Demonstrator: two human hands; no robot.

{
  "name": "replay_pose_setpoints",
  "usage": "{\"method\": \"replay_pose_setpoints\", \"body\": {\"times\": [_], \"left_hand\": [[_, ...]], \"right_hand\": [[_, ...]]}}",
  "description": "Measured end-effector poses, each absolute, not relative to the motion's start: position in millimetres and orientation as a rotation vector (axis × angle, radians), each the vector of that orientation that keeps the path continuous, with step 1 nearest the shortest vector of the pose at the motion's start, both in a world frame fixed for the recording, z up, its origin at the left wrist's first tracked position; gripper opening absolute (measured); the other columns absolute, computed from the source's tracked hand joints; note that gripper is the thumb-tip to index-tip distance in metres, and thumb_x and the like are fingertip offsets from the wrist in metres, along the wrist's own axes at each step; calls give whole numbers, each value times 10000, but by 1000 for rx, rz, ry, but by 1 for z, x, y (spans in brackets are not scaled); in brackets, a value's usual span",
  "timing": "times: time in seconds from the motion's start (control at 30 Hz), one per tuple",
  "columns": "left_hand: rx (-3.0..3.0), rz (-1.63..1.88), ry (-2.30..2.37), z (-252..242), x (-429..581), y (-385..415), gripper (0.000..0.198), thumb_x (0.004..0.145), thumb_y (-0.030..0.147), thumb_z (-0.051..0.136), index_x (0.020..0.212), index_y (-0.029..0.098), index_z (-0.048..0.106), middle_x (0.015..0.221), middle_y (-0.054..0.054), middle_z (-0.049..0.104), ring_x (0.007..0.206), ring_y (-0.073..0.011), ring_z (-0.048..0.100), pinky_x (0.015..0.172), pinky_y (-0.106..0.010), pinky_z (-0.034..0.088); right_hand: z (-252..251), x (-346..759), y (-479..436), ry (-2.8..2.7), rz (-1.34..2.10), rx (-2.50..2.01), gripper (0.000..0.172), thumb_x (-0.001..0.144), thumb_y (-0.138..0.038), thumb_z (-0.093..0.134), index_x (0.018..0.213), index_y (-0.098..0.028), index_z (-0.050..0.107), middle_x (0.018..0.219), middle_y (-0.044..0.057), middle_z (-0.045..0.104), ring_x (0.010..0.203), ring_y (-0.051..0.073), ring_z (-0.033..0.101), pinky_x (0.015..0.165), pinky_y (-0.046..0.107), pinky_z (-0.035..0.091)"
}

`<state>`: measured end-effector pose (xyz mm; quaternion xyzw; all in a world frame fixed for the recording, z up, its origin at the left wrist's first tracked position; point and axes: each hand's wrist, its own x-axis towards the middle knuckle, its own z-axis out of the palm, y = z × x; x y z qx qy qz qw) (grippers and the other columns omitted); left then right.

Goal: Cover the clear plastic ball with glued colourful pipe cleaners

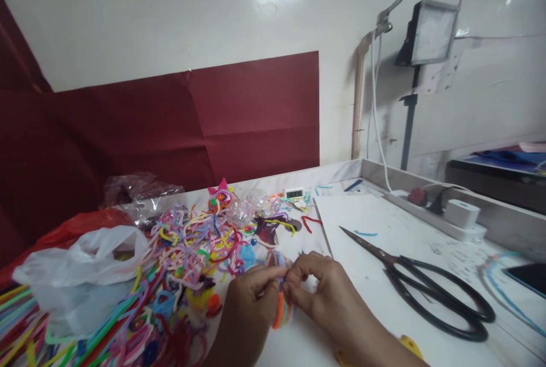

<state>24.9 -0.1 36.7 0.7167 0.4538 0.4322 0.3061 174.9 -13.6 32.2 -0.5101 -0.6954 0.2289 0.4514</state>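
Observation:
My left hand (255, 307) and my right hand (326, 290) meet low in the middle of the view, with fingertips pinched together. Between them is a looped bundle of coloured pipe cleaners (279, 311), with orange, purple and pale strands showing. Fingers hide part of this bundle, so its full shape cannot be made out. Left of my hands lies a tangled heap of cut pipe cleaners (187, 264) in many colours. Large black-handled scissors (389, 259) rest to the right of my right hand, their tip pointing away to the left.
A white plastic bag (77, 276) sits on long pipe cleaners (25, 327) at left. A small digital display (294, 193) stands at the back. At right are a white charger (462, 213) on a power strip, a phone (531, 277) and the raised table edge (426, 202).

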Motion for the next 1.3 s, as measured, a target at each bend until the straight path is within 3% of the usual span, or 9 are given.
{"method": "replay_pose_setpoints", "body": {"times": [0.33, 0.5, 0.7, 0.77, 0.9, 0.97, 1.03, 1.13, 1.3], "left_hand": [[1948, 1050, 1201, 33, 26, -1, 397, 703, 91, 465, 908, 197, 787, 836, -45, 767, 813, -202, 687, 713, -237, 505], [1848, 1036, 1176, 26, 24, 3, 412, 675, 150, 468, 957, 138, 768, 639, -12, 671, 583, -153, 574, 560, -230, 442], [1683, 1059, 1137, 19, 24, 8, 463, 695, 263, 493, 1080, 97, 689, 589, 12, 620, 512, -145, 545, 507, -234, 408], [1696, 1059, 1134, 20, 24, 7, 490, 678, 243, 489, 1113, 107, 667, 617, 7, 640, 535, -151, 562, 521, -236, 412], [1680, 1024, 1140, 27, 24, 3, 547, 654, 207, 481, 1177, 109, 605, 604, 26, 625, 518, -135, 517, 504, -226, 372], [1668, 1008, 1144, 30, 24, 0, 570, 661, 205, 487, 1218, 103, 559, 601, 37, 615, 500, -123, 486, 506, -224, 361], [1660, 1005, 1148, 34, 23, -2, 593, 673, 203, 487, 1257, 104, 510, 604, 47, 608, 476, -110, 451, 502, -222, 349], [1666, 1009, 1128, 36, 24, -4, 615, 677, 198, 480, 1284, 99, 463, 603, 50, 602, 481, -111, 447, 503, -223, 349], [1656, 1020, 1123, 36, 24, -6, 611, 667, 181, 487, 1275, 133, 452, 642, 42, 639, 523, -127, 510, 526, -225, 373]], "right_hand": [[28, 172, -14, -1653, 608, -1276, 186, 695, -89, 554, 549, -203, 547, 636, -9, 657, 697, 180, 600, 717, 293, 408], [22, 174, -13, -1600, 662, -1302, 176, 659, -83, 534, 527, -200, 538, 621, -3, 648, 659, 173, 591, 665, 273, 423], [22, 176, -13, -1613, 775, -1346, 122, 680, -112, 561, 590, -194, 551, 624, -11, 606, 627, 160, 567, 612, 258, 427], [23, 178, -12, -1647, 658, -1370, 87, 661, -117, 608, 692, -193, 578, 693, -4, 598, 696, 181, 564, 653, 284, 432], [24, 183, -10, -1764, 436, -1287, 411, 631, -91, 670, 1022, -195, 598, 1065, 75, 597, 1026, 256, 521, 874, 404, 396], [26, 185, -9, -1854, 445, -1237, 486, 638, -83, 665, 1104, -200, 592, 1213, 97, 558, 1183, 281, 442, 963, 449, 334], [29, 187, -9, -1927, 493, -1199, 471, 656, -87, 649, 1109, -201, 597, 1236, 92, 561, 1270, 289, 367, 1011, 468, 281], [35, 188, -11, -1971, 565, -1190, 321, 675, -97, 622, 974, -213, 623, 1081, 57, 612, 1190, 270, 437, 992, 452, 304], [41, 188, -15, -1920, 672, -1233, 197, 681, -102, 573, 843, -214, 573, 912, 26, 586, 941, 213, 525, 826, 349, 406]]}}
